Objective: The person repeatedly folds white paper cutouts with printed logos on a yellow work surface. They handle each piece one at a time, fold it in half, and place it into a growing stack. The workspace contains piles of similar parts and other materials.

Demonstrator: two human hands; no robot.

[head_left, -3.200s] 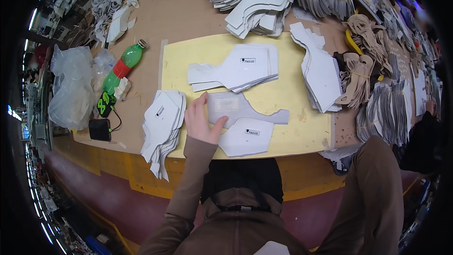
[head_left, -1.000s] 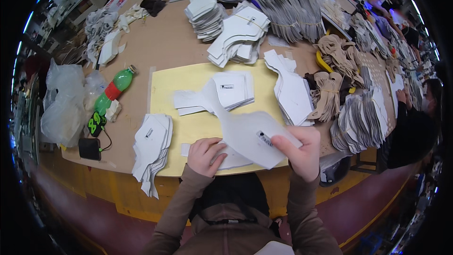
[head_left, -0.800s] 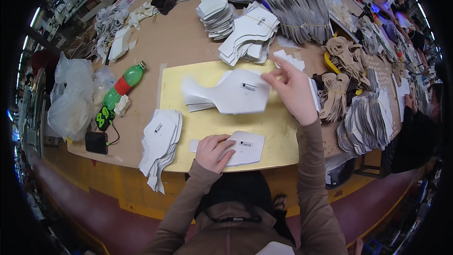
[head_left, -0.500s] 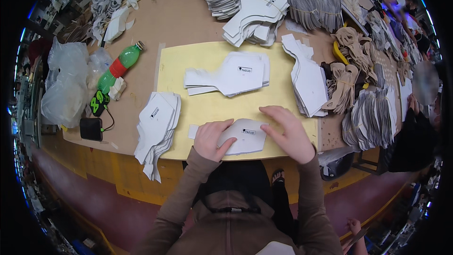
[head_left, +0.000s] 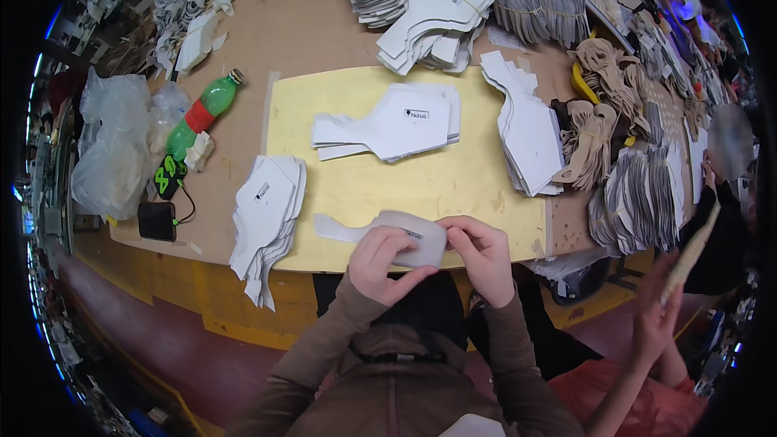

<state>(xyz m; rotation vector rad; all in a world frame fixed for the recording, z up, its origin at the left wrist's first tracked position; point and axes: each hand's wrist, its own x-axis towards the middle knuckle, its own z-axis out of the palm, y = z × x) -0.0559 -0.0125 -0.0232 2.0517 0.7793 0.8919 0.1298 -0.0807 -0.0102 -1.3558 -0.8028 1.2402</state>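
Note:
A single white cut panel [head_left: 346, 231] with a narrow tail lies at the front of the yellow sheet [head_left: 388, 186]. My left hand [head_left: 384, 265] grips its wide part, fingers bent over the top and thumb at the near edge. Thumb and fingers of my right hand [head_left: 483, 255] pinch the panel's right edge, which bends up a little. Fingers partly cover the dark printed mark. Just beyond is a small stack of similar white panels [head_left: 405, 133]. More panel stacks stand left [head_left: 263, 206] and right [head_left: 524, 133] of it.
At left are a green bottle [head_left: 202, 113], a plastic bag [head_left: 109, 146] and a black device [head_left: 157, 221] with a cable. Piles of grey pieces [head_left: 534, 0] and tan bundles [head_left: 591, 133] fill the back right. A person's hand [head_left: 655, 320] holds a tan strip at lower right.
My right hand has gone from spread fingers to pinching the panel's edge. The panel's tail now shows and its right edge is raised. Another person has come further in at lower right.

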